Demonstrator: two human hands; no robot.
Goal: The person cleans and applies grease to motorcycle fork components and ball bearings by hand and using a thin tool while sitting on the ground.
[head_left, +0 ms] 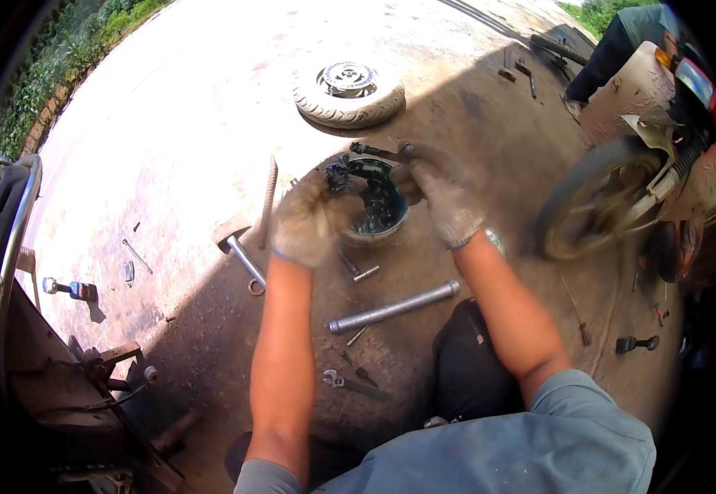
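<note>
Both my hands wear grimy work gloves and reach over a round tub of dark, glossy grease on the ground. My left hand is closed at the tub's left side, on a small black grease-coated part. Over the far rim, a dark greasy rod points left from my right hand, whose fingers are wrapped round its end. Motion smears the fingers of both gloves, and the exact kind of either piece does not show.
A wheel with its tyre lies beyond the tub. Nearer are a hammer, a metal tube and an adjustable wrench. A motorcycle stands right, with a person behind. A metal frame borders the left.
</note>
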